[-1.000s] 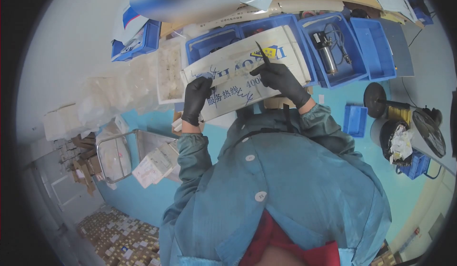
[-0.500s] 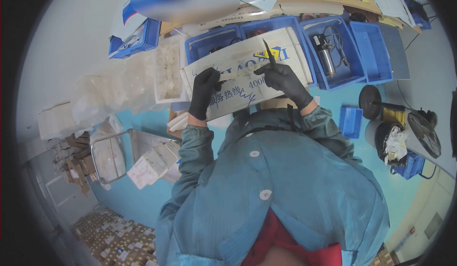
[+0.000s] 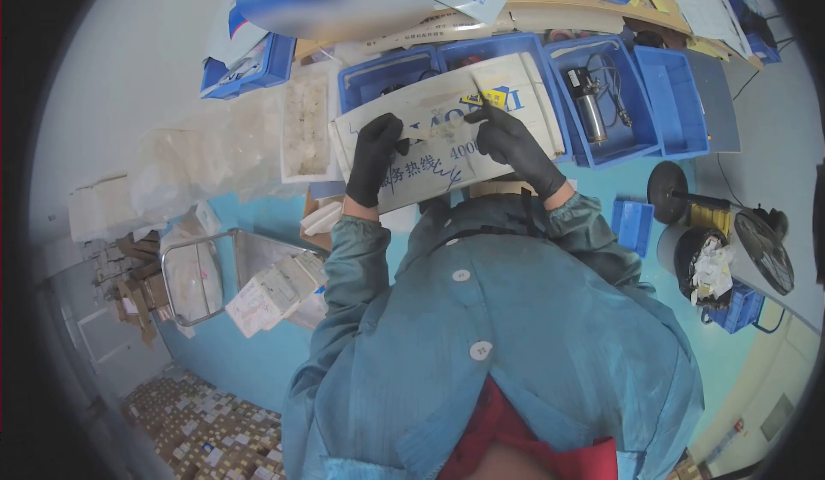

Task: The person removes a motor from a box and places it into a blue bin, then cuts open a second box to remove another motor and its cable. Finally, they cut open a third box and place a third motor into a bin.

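A white cardboard box (image 3: 421, 179) with blue printing lies in front of me, with both my black-gloved hands over it. My left hand (image 3: 375, 155) is closed in a pinch near the box's left part, at one end of a pale, tape-like strip (image 3: 423, 134). Over the right part, my right hand (image 3: 513, 145) is closed round a slim dark pointed tool (image 3: 481, 93), its tip pointing away from me. The right fingertips are near the strip's other end. A yellow label (image 3: 493, 97) shows on the box beside the tool.
Blue bins stand behind the box; one bin (image 3: 640, 128) holds a metal cylinder (image 3: 591, 115) with a cable. A white foam tray (image 3: 307, 128) is at the left. To the right are a fan (image 3: 765, 252) and a waste bin (image 3: 687, 261). A wire cart (image 3: 232, 238) stands lower left.
The dark tool in my right hand has turned and shows less clearly. Both hands stay over the box, with only slight shifts; the whole view has moved a little.
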A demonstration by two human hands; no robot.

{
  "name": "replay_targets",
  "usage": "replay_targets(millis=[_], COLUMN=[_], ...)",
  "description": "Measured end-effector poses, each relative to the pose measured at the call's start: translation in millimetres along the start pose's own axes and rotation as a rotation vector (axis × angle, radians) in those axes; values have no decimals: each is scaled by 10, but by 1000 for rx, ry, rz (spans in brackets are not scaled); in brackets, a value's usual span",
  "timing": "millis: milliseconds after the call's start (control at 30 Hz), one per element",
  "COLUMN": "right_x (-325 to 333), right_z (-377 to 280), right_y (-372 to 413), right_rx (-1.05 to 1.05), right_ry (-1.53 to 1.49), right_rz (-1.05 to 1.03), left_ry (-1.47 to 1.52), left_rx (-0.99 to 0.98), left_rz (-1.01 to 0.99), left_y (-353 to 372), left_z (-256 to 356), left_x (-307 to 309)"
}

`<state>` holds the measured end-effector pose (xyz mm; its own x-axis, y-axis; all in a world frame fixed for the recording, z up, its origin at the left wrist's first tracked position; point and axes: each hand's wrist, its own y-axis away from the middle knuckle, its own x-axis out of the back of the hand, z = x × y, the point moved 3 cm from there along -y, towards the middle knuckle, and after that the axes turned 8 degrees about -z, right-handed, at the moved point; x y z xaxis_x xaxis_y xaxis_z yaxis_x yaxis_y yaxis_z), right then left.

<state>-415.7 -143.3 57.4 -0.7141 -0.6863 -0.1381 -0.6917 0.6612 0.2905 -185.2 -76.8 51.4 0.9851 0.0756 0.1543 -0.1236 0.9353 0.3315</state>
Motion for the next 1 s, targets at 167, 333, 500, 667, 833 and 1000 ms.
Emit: replay_targets(millis=[167, 333, 500, 667, 833, 1000], right_x=[72, 141, -16, -24, 30, 2], right_z=[-85, -154, -150, -193, -244, -154], right_y=[21, 4, -65, -139, -175, -190], right_rx=[105, 176, 365, 312, 238, 259], right_ry=[417, 1221, 1517, 1547, 1503, 1538], right_rz=[-38, -125, -181, -223, -314, -307], left_ry=[-42, -51, 49, 44, 102, 59], left_rx=[1, -53, -42, -15, -9, -29], left_rz=[91, 82, 106, 50, 72, 114], left_y=[60, 6, 35, 3, -6, -11], left_z=[46, -46, 3, -38, -40, -39], left_x=[39, 77, 29, 54, 54, 43])
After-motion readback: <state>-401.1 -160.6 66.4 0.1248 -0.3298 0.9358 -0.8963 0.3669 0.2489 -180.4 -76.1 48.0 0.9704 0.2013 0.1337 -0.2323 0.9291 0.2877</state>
